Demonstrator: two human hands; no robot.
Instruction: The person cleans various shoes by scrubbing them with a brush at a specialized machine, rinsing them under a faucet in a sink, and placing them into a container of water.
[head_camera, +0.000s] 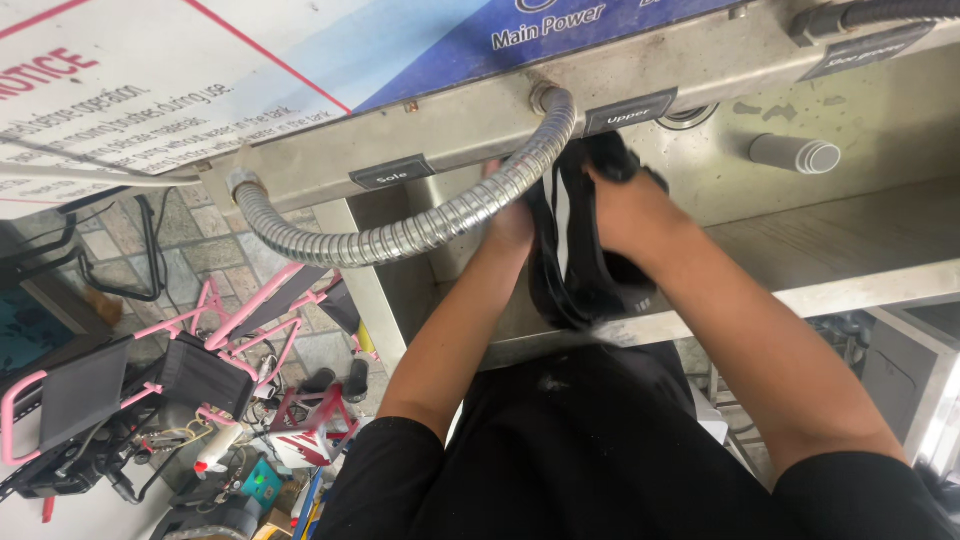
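Observation:
A black shoe with a white stripe (568, 250) is held upright inside a stainless steel washing tank (760, 290). My left hand (510, 222) presses against its left side, partly hidden behind a flexible metal hose (420, 228). My right hand (622, 205) grips the shoe from the right and top. The shoe's lower end rests near the tank's front rim. Both forearms reach forward from black sleeves.
A grey cylindrical roller (797, 154) sticks out of the tank's back wall. Black label plates sit on the steel panel above. A pink-framed folding cart (215, 345) and clutter lie on the tiled floor at left. A white notice board hangs at upper left.

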